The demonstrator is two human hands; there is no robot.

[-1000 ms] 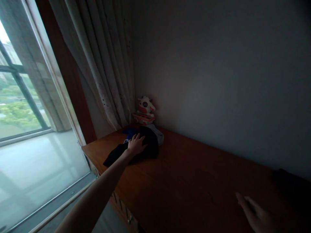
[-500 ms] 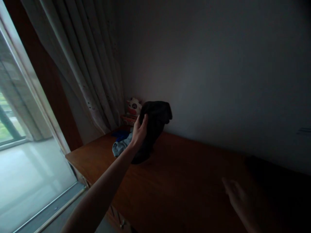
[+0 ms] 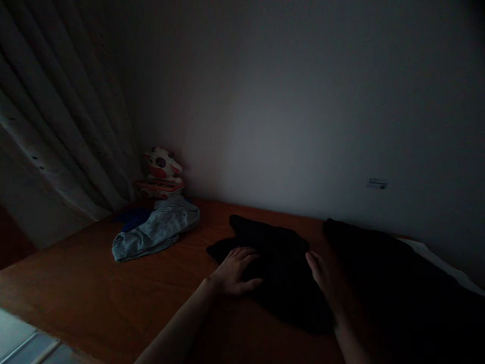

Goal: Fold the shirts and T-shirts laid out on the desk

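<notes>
A black garment (image 3: 280, 268), its kind hard to make out in the dim light, lies spread and rumpled on the wooden top (image 3: 212, 313). My left hand (image 3: 238, 270) rests on its left part, fingers spread and laid over the cloth. At the garment's right edge is my right hand (image 3: 320, 273), fingers stretched out and touching the cloth; shadow hides part of this hand. Left of both hands lies a crumpled light grey-blue garment (image 3: 155, 230), with a dark blue cloth (image 3: 132, 218) partly under it.
A white and red cow-shaped toy (image 3: 161, 169) with a keyboard base stands in the back left corner by the curtain (image 3: 68, 111). A large black cloth (image 3: 386, 268) lies at the right, a white edge (image 3: 435, 258) showing behind it. The wall (image 3: 284, 126) bounds the back.
My left hand has brought the black garment from the grey-blue one rightward and down onto the wooden top, and its grip has loosened. My right hand now touches the garment. The view has turned right.
</notes>
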